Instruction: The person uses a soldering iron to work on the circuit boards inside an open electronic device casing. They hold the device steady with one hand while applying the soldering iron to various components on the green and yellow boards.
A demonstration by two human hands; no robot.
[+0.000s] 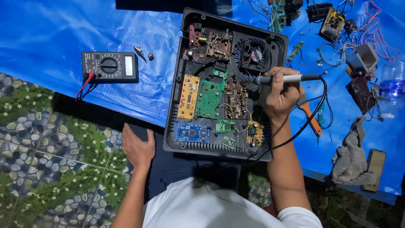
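Right now my right hand [282,98] is closed around the soldering iron [287,78], tip over the boards in the open black case [223,84]. My left hand [137,147] lies flat and empty on the floor. I'd brace my wrist on the case rim.

Off to my left, a black multimeter [109,66] lies flat on the blue tarp [50,38], its red lead [85,84] trailing off the tarp's edge toward the pebble-and-flower patterned floor [46,147]. Just beside the meter, a small metal part [139,52] and a tiny dark red cap [150,56] sit close together. Over on my right, a grey rag [351,154] is crumpled on the tarp, a flat dark phone-like slab [373,169] just beside it. Farther up, loose circuit boards [332,23], tangled wires [371,29] and a clear plastic bottle [391,86] crowd the corner. An orange-handled tool [313,120] pokes out near the cable.
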